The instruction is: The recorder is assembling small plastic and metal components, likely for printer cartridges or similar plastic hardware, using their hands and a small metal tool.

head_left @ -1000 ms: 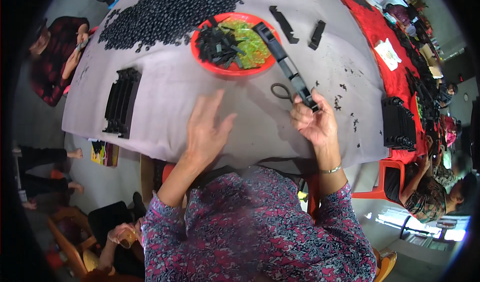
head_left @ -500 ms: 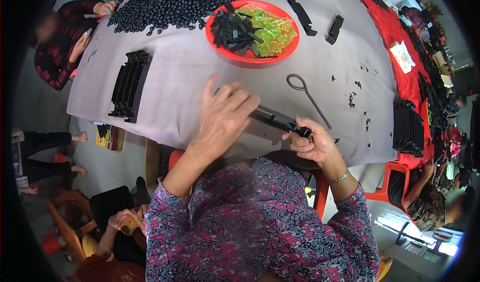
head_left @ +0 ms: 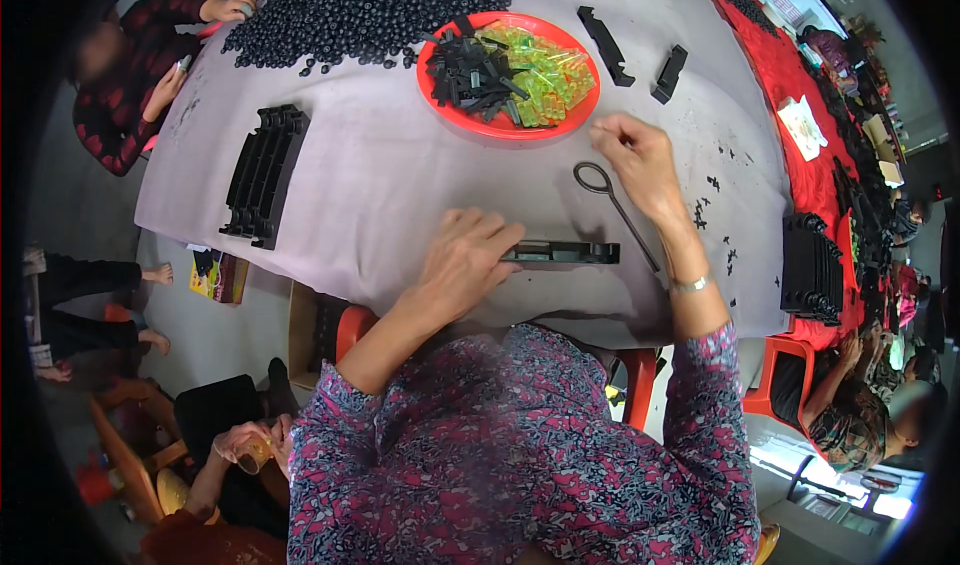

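My left hand (head_left: pixel 463 262) is closed round the left end of a long, narrow black plastic housing (head_left: pixel 568 254), which lies level at the near side of the table. My right hand (head_left: pixel 640 160) is off the housing, fingers curled, above the table just right of a red plate (head_left: pixel 468 128). Whether anything small sits in those fingers is hidden. On that plate lie small black strips (head_left: pixel 462 73) and clear yellow-green plastic pieces (head_left: pixel 555 85). A metal rod with a looped end (head_left: pixel 628 218) rests below my right hand.
Small black round pieces (head_left: pixel 335 15) form a heap at the far left. Joined black housings (head_left: pixel 265 177) lie at the left, more (head_left: pixel 812 270) at the right edge. Two single housings (head_left: pixel 604 45) (head_left: pixel 669 75) lie beyond the plate. Tiny black bits (head_left: pixel 700 210) are scattered rightward. Another person sits far left.
My right hand has let go of the housing's right end and moved up and away toward the red plate. The housing has turned level, still in my left hand.
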Demonstrator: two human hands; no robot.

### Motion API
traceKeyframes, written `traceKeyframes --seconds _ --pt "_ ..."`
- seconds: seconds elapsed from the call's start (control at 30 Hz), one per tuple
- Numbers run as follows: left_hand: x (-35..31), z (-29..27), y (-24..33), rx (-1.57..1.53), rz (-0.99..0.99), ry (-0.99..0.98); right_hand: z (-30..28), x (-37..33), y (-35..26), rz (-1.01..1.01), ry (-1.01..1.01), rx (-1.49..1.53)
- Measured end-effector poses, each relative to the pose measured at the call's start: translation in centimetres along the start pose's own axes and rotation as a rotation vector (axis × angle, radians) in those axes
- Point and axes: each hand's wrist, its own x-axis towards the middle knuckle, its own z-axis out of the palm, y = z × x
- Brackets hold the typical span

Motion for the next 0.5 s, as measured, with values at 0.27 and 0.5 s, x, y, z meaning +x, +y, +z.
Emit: traceKeyframes --seconds 0.27,0.5 --pt "0.0 0.5 0.0 -0.034 -0.003 0.005 6.0 8.1 2.9 -0.082 -0.034 -0.577" --pt "-0.1 0.8 -0.4 -0.033 0.001 0.025 7.9 8.9 2.0 0.126 -0.013 -0.674"
